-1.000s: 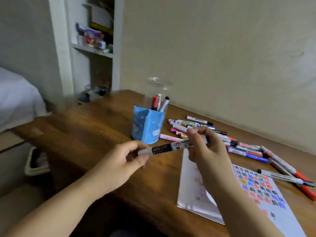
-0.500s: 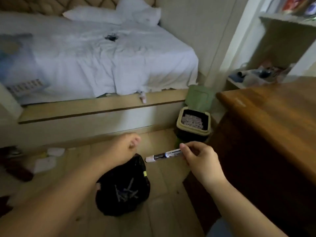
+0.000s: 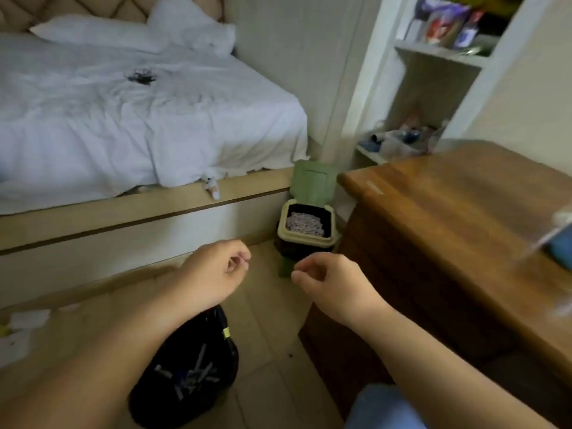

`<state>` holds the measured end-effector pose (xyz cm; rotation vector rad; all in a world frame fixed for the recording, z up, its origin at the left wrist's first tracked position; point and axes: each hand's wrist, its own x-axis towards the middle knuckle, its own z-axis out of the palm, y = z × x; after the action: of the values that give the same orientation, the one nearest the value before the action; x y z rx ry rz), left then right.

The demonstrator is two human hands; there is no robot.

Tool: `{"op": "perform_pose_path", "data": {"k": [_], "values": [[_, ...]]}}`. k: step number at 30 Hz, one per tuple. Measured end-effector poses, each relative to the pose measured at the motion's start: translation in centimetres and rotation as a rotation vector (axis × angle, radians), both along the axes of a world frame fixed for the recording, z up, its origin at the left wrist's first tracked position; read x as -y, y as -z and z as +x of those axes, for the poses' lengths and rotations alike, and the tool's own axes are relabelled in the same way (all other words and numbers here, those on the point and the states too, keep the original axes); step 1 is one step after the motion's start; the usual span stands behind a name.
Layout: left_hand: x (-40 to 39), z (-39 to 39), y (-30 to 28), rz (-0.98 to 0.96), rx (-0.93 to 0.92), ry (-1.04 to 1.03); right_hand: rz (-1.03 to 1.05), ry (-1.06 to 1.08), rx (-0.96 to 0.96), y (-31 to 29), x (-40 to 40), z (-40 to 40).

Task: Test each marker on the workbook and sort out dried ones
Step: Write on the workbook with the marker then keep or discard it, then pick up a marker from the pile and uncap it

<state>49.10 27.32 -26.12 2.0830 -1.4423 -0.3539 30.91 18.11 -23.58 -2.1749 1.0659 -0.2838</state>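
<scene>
A black plastic bag (image 3: 188, 373) lies open on the floor below my arms, with several markers (image 3: 193, 374) inside it. My left hand (image 3: 216, 274) hovers above the bag with its fingers loosely curled and holds nothing. My right hand (image 3: 328, 283) hangs beside it to the right, also loosely curled and empty. The blue pen cup (image 3: 561, 249) shows only as a blur at the right edge of the wooden desk (image 3: 448, 212). The workbook and the other markers are out of view.
A small green bin (image 3: 306, 227) with its lid up stands between the bed frame (image 3: 139, 212) and the desk. White shelves (image 3: 433, 97) sit behind the desk. Paper scraps (image 3: 28, 320) lie on the floor at the left.
My view turned from the desk to the floor. The marker that my right hand pinched over the bag half a second ago has left it; both hands are now empty.
</scene>
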Motion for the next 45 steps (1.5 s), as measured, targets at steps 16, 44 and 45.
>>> {"op": "perform_pose_path", "data": {"k": [16, 44, 45], "values": [[14.4, -33.8, -13.9, -0.292, 0.08, 0.785, -0.35, 0.68, 0.003, -14.0, 3.1, -36.2], [27.3, -51.0, -9.5, -0.073, 0.456, 0.955, -0.431, 0.725, -0.349, -8.2, 12.0, -51.2], [27.2, -51.0, -9.4, -0.062, 0.449, 0.961, -0.434, 0.722, -0.345, -8.0, 11.7, -51.0]]}}
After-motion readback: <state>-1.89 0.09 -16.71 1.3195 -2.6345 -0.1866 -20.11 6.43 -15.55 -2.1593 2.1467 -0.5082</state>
